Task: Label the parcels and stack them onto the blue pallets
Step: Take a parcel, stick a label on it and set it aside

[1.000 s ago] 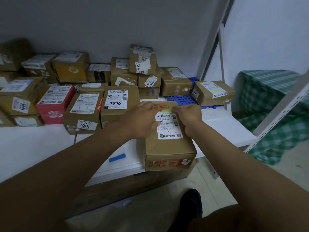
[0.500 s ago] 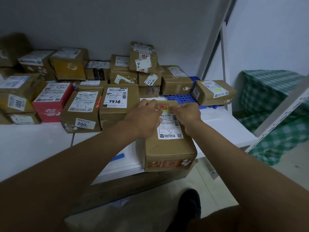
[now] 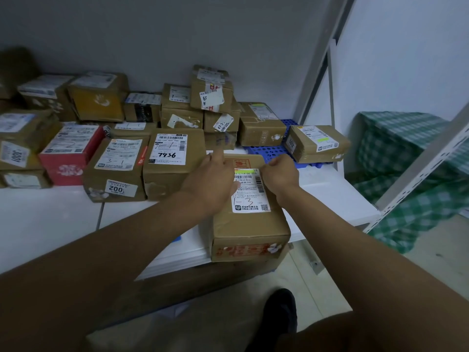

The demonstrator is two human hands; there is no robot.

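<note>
Since a moment ago the left hand (image 3: 212, 185) has lifted its forefinger straight; its palm rests on the near brown parcel (image 3: 250, 217). The right hand (image 3: 280, 174) stays curled at the label (image 3: 250, 191), grip unclear. The parcel sits on white boards (image 3: 50, 224); a blue pallet (image 3: 269, 151) lies beyond, against a grey wall (image 3: 177, 34).

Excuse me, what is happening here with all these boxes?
A person is working on one brown parcel at the front edge of a white surface. The left hand rests on its top beside the shipping label; the right hand pinches at the label's upper edge. Many parcels sit behind, one on the blue pallet.
</note>
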